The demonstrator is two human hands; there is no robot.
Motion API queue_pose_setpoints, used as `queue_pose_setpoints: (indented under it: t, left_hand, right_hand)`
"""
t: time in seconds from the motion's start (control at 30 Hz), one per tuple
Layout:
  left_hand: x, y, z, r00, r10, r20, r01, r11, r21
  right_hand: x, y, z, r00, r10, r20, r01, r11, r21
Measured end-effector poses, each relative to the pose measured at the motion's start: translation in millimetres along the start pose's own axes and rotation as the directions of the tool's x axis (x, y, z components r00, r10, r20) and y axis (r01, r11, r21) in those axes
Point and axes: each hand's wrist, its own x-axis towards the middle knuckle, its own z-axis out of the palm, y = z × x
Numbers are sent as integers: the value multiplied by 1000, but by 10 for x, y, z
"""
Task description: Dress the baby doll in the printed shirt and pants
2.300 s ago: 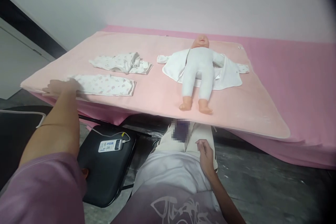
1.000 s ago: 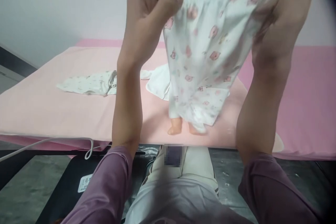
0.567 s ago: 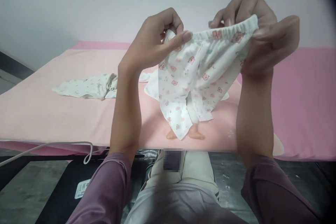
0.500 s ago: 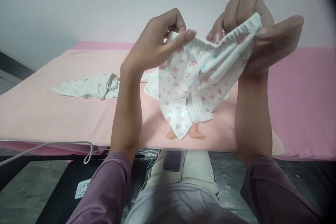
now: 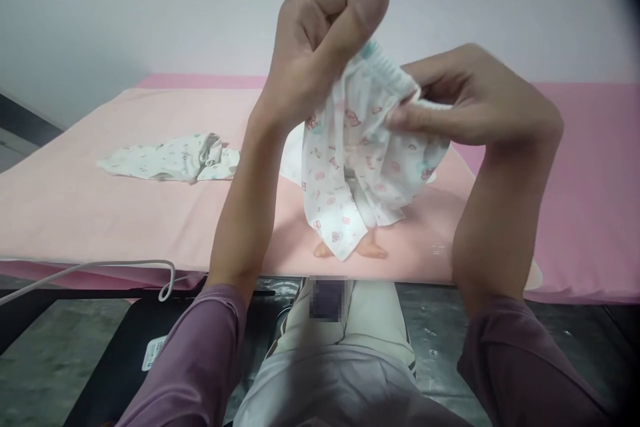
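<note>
Small white baby pants [image 5: 340, 180] with a pink animal print and a gathered elastic waistband hang between my hands. My left hand [image 5: 330, 27] is closed at the raised left end of the waistband, its thumb pointing up and slightly blurred. On the other side, my right hand [image 5: 470, 97] pinches the waistband between thumb and fingers. Below and behind the cloth lies what looks like a baby doll; its small feet [image 5: 373, 245] stick out under the pant legs. Most of its body is hidden by the pants and my hands.
A folded white printed baby garment [image 5: 170, 159] lies to the left on the pale pink sheet [image 5: 125, 213]. A white cable [image 5: 120, 263] runs along the table's front left edge. Behind the table stands a pale wall [image 5: 175, 7]. A black chair-like surface [image 5: 120, 353] is below left.
My left hand has risen, lifting its side of the waistband. My right hand has come down and turned, now pinching the waistband nearer its middle with the thumb in front.
</note>
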Motion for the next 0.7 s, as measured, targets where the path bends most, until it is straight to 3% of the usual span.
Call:
queue_pose_setpoints:
  t: [0.07, 0.1, 0.17, 0.2, 0.27, 0.33, 0.4, 0.43, 0.47, 0.53, 0.6, 0.63, 0.7]
  left_hand:
    - [-19, -4, -101, 988, -20, 156, 17, 1000, 20]
    - [-25, 13, -142, 977, -41, 210, 32, 998, 44]
    - [-22, 67, -172, 980, -47, 195, 29, 995, 92]
    - [-15, 98, -157, 991, -36, 128, 21, 993, 113]
    - [5, 149, -92, 999, -32, -11, 33, 987, 157]
    - [21, 166, -38, 994, -74, -82, 89, 979, 185]
    - [22, 147, -59, 992, -120, -47, 126, 975, 181]
    - [16, 129, -103, 989, -149, -10, 148, 972, 181]
    - [8, 111, -165, 983, -181, 32, 172, 968, 182]
    - [-10, 83, -308, 960, -235, 155, 205, 961, 185]
    - [-14, 78, -414, 942, -221, 253, 171, 963, 206]
    - [-8, 84, -433, 940, -185, 288, 119, 965, 233]
    - [17, 107, -399, 960, -74, 271, -6, 959, 283]
  right_hand:
    - [46, -21, 89, 977, -175, -123, 151, 972, -182]
    - [84, -13, 127, 942, -263, -207, 215, 949, -230]
    - [154, 30, 182, 875, -331, -353, 268, 939, -216]
    - [178, 63, 198, 876, -312, -367, 258, 947, -189]
    - [198, 138, 209, 937, -246, -248, 219, 967, -131]
    - [196, 214, 202, 989, -146, 34, 148, 986, -79]
    - [201, 270, 195, 961, -56, 271, 83, 993, -89]
    - [211, 286, 197, 955, -45, 292, 79, 991, -106]
    - [227, 291, 206, 970, -71, 234, 101, 988, -117]
    - [265, 274, 241, 978, -209, -4, 207, 972, -114]
    - [291, 233, 286, 918, -320, -235, 310, 947, -79]
    - [295, 213, 303, 903, -327, -278, 324, 944, -58]
    - [279, 192, 317, 950, -260, -175, 260, 965, -24]
